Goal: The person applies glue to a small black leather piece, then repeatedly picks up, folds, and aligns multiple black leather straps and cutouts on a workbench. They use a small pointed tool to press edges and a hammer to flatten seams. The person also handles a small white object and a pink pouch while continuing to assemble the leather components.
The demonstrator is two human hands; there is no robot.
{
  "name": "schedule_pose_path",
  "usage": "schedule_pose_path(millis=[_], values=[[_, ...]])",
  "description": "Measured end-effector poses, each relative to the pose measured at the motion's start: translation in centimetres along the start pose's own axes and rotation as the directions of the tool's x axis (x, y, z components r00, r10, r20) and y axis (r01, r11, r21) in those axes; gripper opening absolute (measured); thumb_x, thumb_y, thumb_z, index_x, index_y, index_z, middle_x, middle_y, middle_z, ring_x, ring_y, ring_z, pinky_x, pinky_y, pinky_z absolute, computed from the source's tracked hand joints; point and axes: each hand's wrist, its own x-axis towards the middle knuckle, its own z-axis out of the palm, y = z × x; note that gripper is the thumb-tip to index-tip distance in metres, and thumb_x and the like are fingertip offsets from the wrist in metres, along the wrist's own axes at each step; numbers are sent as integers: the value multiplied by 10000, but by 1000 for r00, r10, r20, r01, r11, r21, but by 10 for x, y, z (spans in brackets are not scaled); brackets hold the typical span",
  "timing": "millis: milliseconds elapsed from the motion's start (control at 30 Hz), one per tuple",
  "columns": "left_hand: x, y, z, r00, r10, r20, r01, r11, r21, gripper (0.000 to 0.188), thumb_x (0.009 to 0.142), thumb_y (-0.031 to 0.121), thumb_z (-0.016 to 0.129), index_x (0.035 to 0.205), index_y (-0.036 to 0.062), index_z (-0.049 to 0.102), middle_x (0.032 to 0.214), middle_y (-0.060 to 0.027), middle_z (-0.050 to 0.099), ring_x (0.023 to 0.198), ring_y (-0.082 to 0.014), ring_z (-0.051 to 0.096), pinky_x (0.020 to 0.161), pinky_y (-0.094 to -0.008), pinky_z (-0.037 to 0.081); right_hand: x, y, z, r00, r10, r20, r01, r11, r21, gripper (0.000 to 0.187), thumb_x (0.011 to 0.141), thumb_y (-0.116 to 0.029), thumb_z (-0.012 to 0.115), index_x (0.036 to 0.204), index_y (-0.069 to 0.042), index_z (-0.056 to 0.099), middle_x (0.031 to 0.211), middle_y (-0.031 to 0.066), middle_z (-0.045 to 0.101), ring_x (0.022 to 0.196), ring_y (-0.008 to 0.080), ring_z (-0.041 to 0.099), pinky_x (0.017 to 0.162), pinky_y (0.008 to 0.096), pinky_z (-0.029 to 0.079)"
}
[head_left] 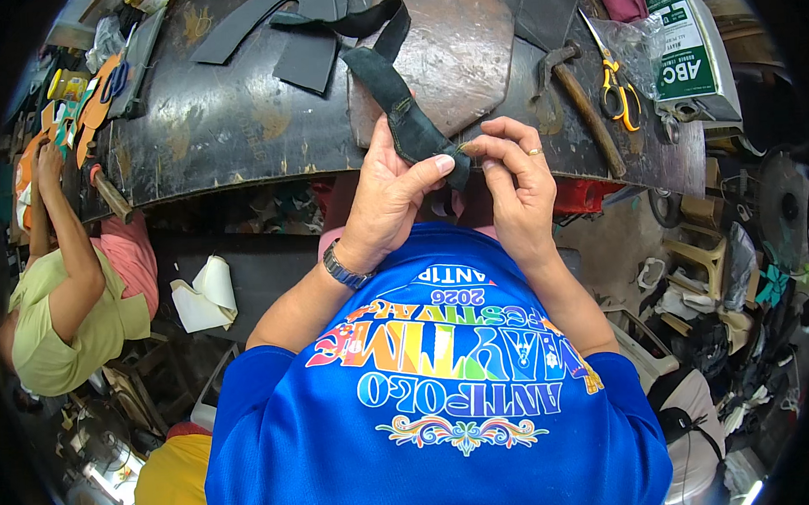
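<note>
Pinching the dark strap [409, 117] at its lower end, your left hand [386, 195] had its thumb pressed flat across the fabric while the fingers backed it from behind. Your right hand [516, 189] met it from the other side, forefinger and thumb closed tight on the same end, just off the near edge of the workbench [227, 125]. From there the strap ran up over a rounded stone slab [454, 47] toward the far edge, where it looped among other dark cut pieces [300, 27].

A hammer [583, 100] lay near the right edge, with yellow-handled scissors [616, 85] beside it and a green-and-white carton [689, 46] at the far right corner (another person in a green top worked at the left end).

As I judged it, the risk lay in that small two-handed pinch: the far end lay loose, so a tug could have dragged it across the slab and disturbed the cut pieces, or the fabric could have slid out from under your thumb and lost its fold.
</note>
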Motion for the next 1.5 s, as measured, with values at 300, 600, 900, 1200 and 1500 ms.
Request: schedule_pose_path(millis=[300,600,900,1200,1500], values=[[0,-2,5,999,36,-26,-36,999,-34,692,882,-84,661,1455,100,319,1083,-22,578,954,-96,613,805,-248,537,0,-5,4,999,-16,-27,19,995,103,248,931,82,553,1095,-6,717,1231,105,566,1119,169,572,947,274,453],[1,-3,-3,1000,18,12,-18,999,-44,679,889,-72,669,1450,90,322,1108,-39,605,968,-97,624,800,-245,544,0,-7,0,995,-100,15,100,995,-23,248,925,83,572,1094,-14,725,1221,111,581,1122,184,579,950,279,461],[0,-9,-4,1000,14,-26,-17,992,-125,532,1017,50,550,1498,148,345,1242,-23,613,1082,-105,627,834,-259,565,5,-1,-2,941,-335,40,320,847,-425,426,740,90,649,1089,-128,758,1188,99,619,1127,305,544,964,397,447],[0,-16,-9,998,0,-57,-6,995,-95,627,1019,70,556,1570,112,259,1185,-15,620,1033,-99,618,872,-284,524,5,-4,-7,891,-430,143,447,781,-436,401,715,42,686,1051,-160,771,1211,89,623,1150,314,532,976,423,434],[-1,-9,-5,998,-33,-55,33,999,-11,592,1027,94,553,1563,125,301,1164,-9,628,1046,-93,607,889,-284,486,4,-27,-39,966,-249,-63,256,955,147,379,851,143,531,1147,-22,700,1273,146,556,1140,212,567,965,308,455]])
